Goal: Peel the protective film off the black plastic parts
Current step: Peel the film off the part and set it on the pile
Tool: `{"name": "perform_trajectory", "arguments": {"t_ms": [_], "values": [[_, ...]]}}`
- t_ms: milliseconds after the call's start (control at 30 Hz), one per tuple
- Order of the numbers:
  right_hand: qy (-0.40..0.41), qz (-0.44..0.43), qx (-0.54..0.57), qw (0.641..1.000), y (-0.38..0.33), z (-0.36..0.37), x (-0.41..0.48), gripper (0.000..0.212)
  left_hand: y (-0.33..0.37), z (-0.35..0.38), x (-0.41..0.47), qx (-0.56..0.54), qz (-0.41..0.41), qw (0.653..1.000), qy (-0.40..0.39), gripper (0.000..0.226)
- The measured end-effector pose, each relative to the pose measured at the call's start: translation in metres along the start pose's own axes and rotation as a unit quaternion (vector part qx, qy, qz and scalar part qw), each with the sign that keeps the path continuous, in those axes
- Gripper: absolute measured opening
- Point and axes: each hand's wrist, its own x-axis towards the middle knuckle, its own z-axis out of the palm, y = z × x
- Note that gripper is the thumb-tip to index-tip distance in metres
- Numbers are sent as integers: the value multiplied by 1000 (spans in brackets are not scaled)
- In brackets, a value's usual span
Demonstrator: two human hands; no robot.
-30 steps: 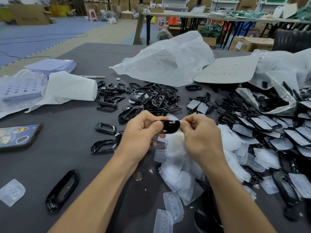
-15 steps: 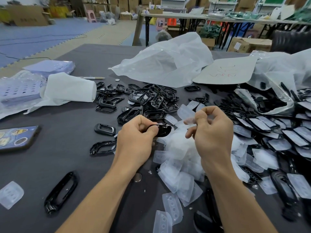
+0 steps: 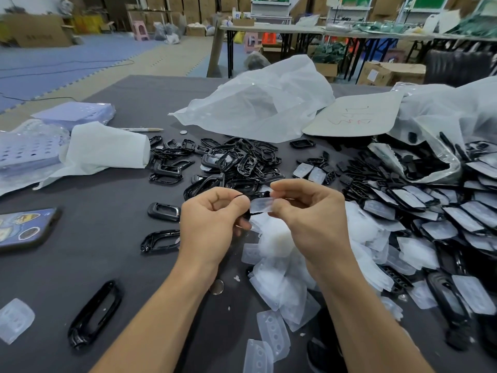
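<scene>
Film [image 3: 262, 205], clear and dimpled, spans the small gap between the hands, held above the bench [image 3: 88, 265]. The right hand [image 3: 309, 219] pinches one end of it between thumb and forefinger. The left hand [image 3: 215, 216] has its fingers curled round the black part [image 3: 254, 212]. Only the part's thin dark edges show above and below the film. Whether the film is fully free of the part cannot be told.

Directly below the hands lies a heap of peeled films [image 3: 279, 238], which trails toward the near edge. A coin [image 3: 216, 287] sits beside the left wrist. Left of that hand are two black frames [image 3: 163, 211], and nearer the person a long black loop [image 3: 94, 313] and one loose film piece [image 3: 14, 319]. Beyond the hands is a tangled pile of bare black frames [image 3: 242, 162]. On the right, many film-covered parts [image 3: 430, 211] overlap in rows.

Farther back lie a crumpled white plastic bag [image 3: 258, 109] and a cardboard sheet [image 3: 357, 117] with red marks. At the far left are a folded white cloth [image 3: 107, 149], a pen [image 3: 142, 129] and a phone [image 3: 24, 230] with stickers on its case.
</scene>
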Motion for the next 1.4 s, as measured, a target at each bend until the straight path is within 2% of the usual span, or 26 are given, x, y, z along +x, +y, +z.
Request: {"name": "perform_trajectory", "arguments": {"t_ms": [100,167,233,400,467,600,867,1000,1167,1400], "values": [[-5,-2,23,1000,1,-3,1,36,1,0,1,-59,-18,998,4,33],[-3,-4,28,1000,2,-3,2,40,1,1,1,-87,-30,996,10,28],[0,-7,17,1000,4,-1,1,42,1,3,0,-93,-34,995,4,22],[-7,-8,-49,999,7,7,-2,48,-1,5,-1,-88,-16,996,-7,26],[-14,0,-64,998,8,10,-3,41,-1,7,-1,-95,-11,995,-6,24],[-40,27,-46,998,6,8,-3,13,1,5,0,-112,-1,994,6,25],[-32,77,66,994,-3,1,2,19,-4,2,5,-90,-4,994,53,13],[-57,92,70,992,-5,0,2,22,-6,-1,5,-76,-8,995,63,14],[-31,84,18,996,-2,-1,2,14,-4,1,5,-80,-26,995,58,14],[-27,56,41,997,-6,-4,1,13,-2,4,3,-73,-46,996,38,12]]}}
